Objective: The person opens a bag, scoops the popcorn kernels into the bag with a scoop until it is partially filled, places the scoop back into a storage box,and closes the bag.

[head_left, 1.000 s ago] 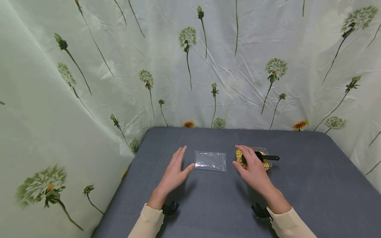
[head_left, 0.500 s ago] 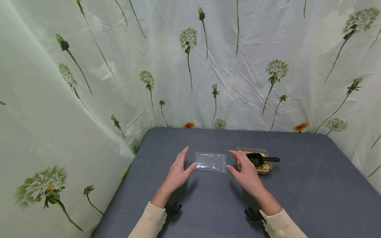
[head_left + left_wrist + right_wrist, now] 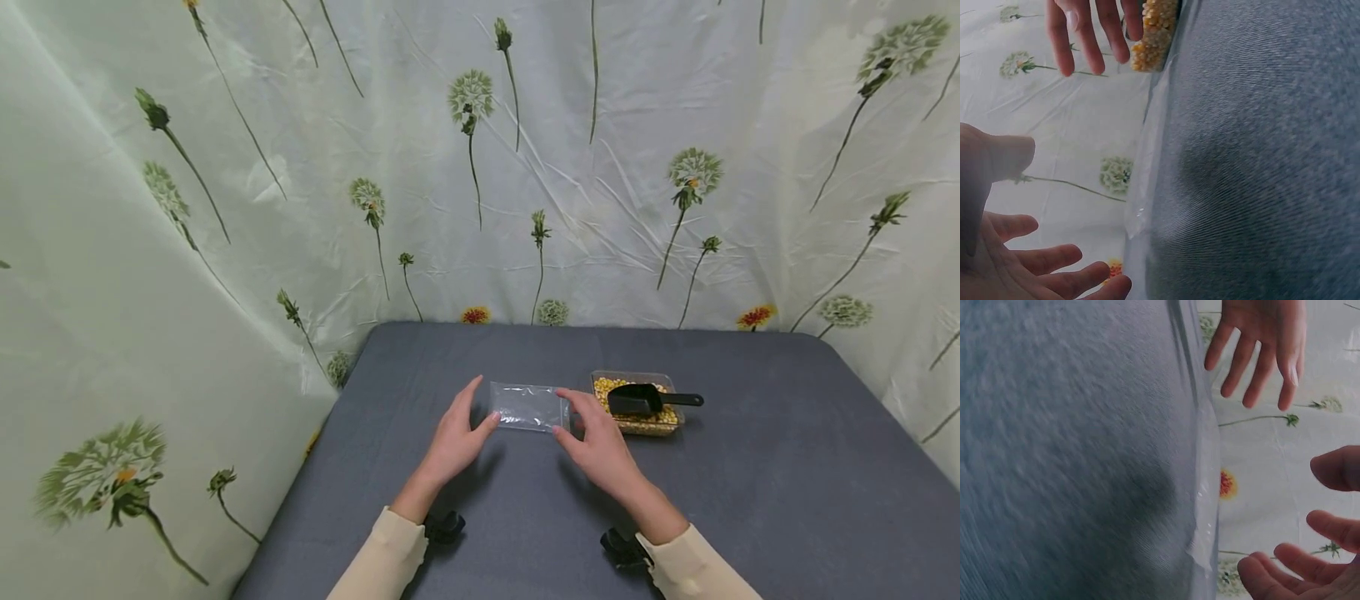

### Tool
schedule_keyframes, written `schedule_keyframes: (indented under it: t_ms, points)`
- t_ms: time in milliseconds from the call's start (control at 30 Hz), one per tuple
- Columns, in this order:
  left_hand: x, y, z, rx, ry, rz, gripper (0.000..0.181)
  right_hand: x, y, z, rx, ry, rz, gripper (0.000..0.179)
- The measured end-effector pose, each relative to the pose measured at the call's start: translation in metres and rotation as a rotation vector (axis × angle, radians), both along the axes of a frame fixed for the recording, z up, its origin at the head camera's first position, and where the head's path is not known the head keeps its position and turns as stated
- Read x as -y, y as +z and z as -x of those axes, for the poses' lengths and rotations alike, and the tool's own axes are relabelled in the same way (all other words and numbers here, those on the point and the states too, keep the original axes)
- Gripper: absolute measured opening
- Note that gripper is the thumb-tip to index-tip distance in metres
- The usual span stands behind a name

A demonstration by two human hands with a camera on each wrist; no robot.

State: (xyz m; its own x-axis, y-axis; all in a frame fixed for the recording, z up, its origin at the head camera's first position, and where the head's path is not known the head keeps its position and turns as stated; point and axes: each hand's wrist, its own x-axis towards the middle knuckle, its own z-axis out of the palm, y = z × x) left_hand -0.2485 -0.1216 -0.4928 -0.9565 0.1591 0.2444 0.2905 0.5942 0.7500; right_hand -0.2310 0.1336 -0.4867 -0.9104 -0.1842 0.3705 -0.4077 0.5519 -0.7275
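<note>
A clear plastic zip bag (image 3: 528, 407) lies flat on the grey cloth-covered table, between the two hands. At its left end the left hand (image 3: 455, 435) hovers, fingers spread and thumb apart, gripping nothing. Over the bag's right end is the right hand (image 3: 597, 442), its fingers loosely bent and nothing held. Both wrist views show the hands raised above the table, apart from the bag (image 3: 1141, 200). Just right of the right hand stands a clear plastic tub (image 3: 647, 428) of yellow corn kernels (image 3: 609, 387). A black scoop (image 3: 637, 400) lies on the kernels, its handle pointing right.
The grey table (image 3: 780, 467) reaches back to a pale curtain (image 3: 570, 167) printed with dandelions, which also hangs along the left side. The scoop's handle (image 3: 684, 399) juts past the tub's right rim. Each wrist wears a black camera mount (image 3: 447, 527).
My right hand has moved left, from over the corn tub to the bag's right end, uncovering the tub and scoop. My left hand has shifted slightly right. The bag stays put.
</note>
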Motion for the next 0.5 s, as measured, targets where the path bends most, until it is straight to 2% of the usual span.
schedule_keyframes:
  t_ms: [200, 367, 500]
  points:
    - [-0.002, -0.005, 0.002, -0.026, 0.026, -0.011, 0.065, 0.009, -0.008, 0.001, 0.050, -0.049, -0.003, 0.056]
    - [-0.005, -0.008, 0.004, -0.105, 0.038, -0.035, 0.057, 0.014, -0.011, 0.004, 0.128, -0.108, 0.068, 0.055]
    - [-0.010, -0.008, 0.006, -0.145, 0.022, -0.043, 0.052, 0.015, -0.014, 0.006, 0.167, -0.146, 0.086, 0.056]
